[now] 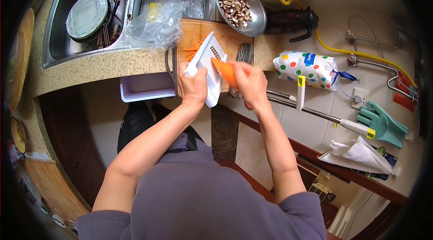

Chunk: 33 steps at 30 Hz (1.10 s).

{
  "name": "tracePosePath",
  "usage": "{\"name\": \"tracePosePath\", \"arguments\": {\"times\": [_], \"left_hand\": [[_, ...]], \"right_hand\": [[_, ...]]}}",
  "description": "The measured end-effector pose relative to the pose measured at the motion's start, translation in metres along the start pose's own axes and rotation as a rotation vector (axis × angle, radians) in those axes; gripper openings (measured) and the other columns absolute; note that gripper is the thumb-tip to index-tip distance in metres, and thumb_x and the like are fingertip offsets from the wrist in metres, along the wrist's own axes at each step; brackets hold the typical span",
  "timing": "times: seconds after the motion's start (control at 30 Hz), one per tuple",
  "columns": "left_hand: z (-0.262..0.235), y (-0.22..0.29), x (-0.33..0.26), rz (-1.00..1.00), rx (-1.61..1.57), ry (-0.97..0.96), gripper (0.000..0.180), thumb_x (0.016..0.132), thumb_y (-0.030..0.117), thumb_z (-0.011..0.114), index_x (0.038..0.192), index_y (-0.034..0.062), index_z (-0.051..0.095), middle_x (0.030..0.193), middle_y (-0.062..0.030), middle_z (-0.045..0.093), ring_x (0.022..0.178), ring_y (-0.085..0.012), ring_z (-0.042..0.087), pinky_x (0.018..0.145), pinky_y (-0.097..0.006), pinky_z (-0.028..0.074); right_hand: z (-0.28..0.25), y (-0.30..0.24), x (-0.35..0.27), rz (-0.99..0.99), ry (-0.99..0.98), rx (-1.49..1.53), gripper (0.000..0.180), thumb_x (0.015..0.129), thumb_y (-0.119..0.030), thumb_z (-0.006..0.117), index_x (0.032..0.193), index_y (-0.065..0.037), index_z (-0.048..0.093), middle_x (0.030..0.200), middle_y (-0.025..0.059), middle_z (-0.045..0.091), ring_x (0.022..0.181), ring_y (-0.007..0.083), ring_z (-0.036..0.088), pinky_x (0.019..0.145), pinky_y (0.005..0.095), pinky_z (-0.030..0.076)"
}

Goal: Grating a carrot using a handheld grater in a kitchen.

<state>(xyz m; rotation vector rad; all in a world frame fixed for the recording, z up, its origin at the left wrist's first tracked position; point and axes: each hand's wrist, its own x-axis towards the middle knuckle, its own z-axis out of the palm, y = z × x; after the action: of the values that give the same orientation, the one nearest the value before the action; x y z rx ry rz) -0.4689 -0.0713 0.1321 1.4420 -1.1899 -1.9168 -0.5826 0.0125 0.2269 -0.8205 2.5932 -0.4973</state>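
Observation:
My left hand (194, 84) is wrapped round the side of a white grater (207, 71), which stands tilted over a wooden cutting board (187, 28). In my right hand (250, 84) is a carrot (224, 69), its tip against the grater's face near the row of blades. The right hand is slightly blurred by motion. Orange carrot shreds (193, 50) lie on the board behind the grater. To the right of the grater, a knife's wide dark blade (244, 54) rests on the board, partly hidden by my right hand.
A metal bowl of chopped mushrooms (234, 8) stands behind the board, beside a dark jug (291, 21). Clear plastic bags (158, 21) cover part of the sink (54, 37), which holds dishes. A lilac tub (146, 90) sits below the counter edge. A dotted tissue pack (306, 68) is at right.

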Motion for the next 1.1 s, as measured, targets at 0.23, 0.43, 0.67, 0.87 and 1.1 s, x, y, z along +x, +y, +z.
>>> {"name": "tracePosePath", "arguments": {"times": [0.23,0.43,0.67,0.87,1.1], "left_hand": [[0.013,0.017,-0.018,-0.004,-0.076,-0.105,0.028,0.072,0.012,0.061,0.093,-0.0034,0.052,0.085,-0.0188,0.062,0.083,-0.0284,0.062,0.078,-0.039,0.048],[0.002,0.014,-0.012,-0.021,-0.014,-0.090,0.031,0.073,0.013,0.060,0.097,-0.0044,0.052,0.088,-0.0201,0.064,0.084,-0.0287,0.063,0.079,-0.038,0.049],[0.006,0.005,-0.016,0.034,0.060,-0.041,0.029,0.072,0.013,0.061,0.094,-0.0040,0.054,0.086,-0.0205,0.064,0.082,-0.0333,0.063,0.077,-0.040,0.049],[0.003,0.012,-0.016,-0.014,0.004,-0.116,0.028,0.072,0.014,0.062,0.092,-0.0042,0.056,0.085,-0.0216,0.065,0.082,-0.0318,0.064,0.077,-0.039,0.049],[-0.006,0.007,-0.003,-0.005,0.035,-0.060,0.028,0.072,0.014,0.061,0.093,-0.0044,0.055,0.084,-0.0206,0.065,0.081,-0.0297,0.064,0.077,-0.039,0.049]], "right_hand": [[0.059,0.054,0.078,0.011,0.286,-0.368,0.035,0.089,-0.032,0.049,0.086,-0.004,0.070,0.076,0.0259,0.067,0.072,0.0422,0.067,0.069,0.0494,0.052],[0.022,0.046,0.049,0.253,0.077,0.066,0.040,0.091,-0.043,0.047,0.103,-0.015,0.073,0.086,0.0164,0.071,0.088,0.0362,0.068,0.081,0.0424,0.051],[0.042,0.007,0.018,-0.005,0.183,-0.321,0.035,0.089,-0.032,0.050,0.081,-0.007,0.073,0.071,0.0225,0.066,0.068,0.0404,0.067,0.065,0.0483,0.052],[0.064,0.061,0.089,0.159,0.233,-0.433,0.036,0.090,-0.035,0.050,0.098,-0.006,0.071,0.084,0.0229,0.069,0.078,0.0401,0.068,0.071,0.0476,0.052],[0.003,0.023,0.004,0.055,0.021,0.119,0.036,0.092,-0.039,0.052,0.109,-0.014,0.071,0.097,0.0184,0.070,0.092,0.0364,0.067,0.080,0.0409,0.051]]}}
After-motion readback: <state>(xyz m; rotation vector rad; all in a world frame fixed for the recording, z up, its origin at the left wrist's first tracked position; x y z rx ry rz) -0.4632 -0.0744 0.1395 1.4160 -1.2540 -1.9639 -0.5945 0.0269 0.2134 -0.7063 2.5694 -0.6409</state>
